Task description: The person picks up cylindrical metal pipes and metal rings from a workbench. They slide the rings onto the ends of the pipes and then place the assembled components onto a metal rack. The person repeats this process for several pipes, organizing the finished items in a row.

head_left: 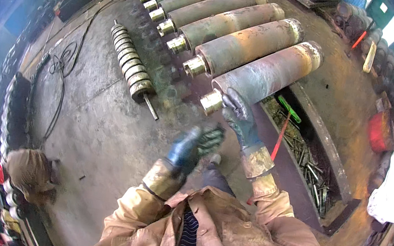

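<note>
My right hand (242, 121), in a dark, grimy glove, rests its stretched fingers against the near end of a thick rusty steel roller (270, 73). Those fingers lie right beside the shiny metal journal (211, 102) that sticks out of this end. Lower and further left, my left hand (191, 148) hangs in the air, in a blue and dark glove. Its fingers point to the right, spread, with nothing in them. Another similar roller (249, 43) lies just beyond the nearest one.
Several more rollers (196, 3) line up toward the back. A ringed shaft (131, 62) lies on the floor at left. At right, a long metal trough (330, 150) holds loose rods (310, 178); a green-headed tool (289, 109) leans there. A cable (63, 85) runs across the left floor.
</note>
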Tool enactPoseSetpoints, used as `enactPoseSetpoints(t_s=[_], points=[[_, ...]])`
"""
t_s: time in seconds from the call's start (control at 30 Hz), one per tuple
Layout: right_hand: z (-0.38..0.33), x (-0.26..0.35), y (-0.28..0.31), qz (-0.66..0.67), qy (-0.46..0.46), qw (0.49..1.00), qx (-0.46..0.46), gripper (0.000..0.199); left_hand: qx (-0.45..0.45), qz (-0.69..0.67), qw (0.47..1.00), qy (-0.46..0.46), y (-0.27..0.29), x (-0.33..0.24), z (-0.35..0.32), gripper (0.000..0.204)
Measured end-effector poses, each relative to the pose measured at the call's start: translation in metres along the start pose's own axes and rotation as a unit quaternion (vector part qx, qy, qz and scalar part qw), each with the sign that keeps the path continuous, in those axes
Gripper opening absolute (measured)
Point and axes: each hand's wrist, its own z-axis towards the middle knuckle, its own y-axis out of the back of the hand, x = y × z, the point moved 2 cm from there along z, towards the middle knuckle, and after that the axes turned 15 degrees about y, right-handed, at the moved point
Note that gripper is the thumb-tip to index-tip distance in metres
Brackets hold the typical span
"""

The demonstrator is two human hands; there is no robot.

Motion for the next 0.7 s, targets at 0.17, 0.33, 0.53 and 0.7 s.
enactPoseSetpoints(t_s=[0.17,0.33,0.53,0.7], points=[[0.058,-0.029,-0.003,0.245,-0.219,0.942,0.076,0.045,0.124,0.05,0.989,0.057,0.02,-0.02,0.068,0.074],[0.107,-0.021,-0.008,0.215,-0.275,0.932,0.095,0.04,0.154,-0.046,0.983,0.087,0.028,-0.065,0.105,0.074],[0.118,-0.034,-0.008,-0.206,-0.251,0.946,0.003,0.032,0.146,0.026,0.981,0.127,0.056,-0.114,0.148,0.07],[0.103,-0.068,0.026,-0.693,-0.046,0.715,0.079,0.022,0.215,0.06,0.958,0.178,0.058,-0.152,0.187,0.061]])
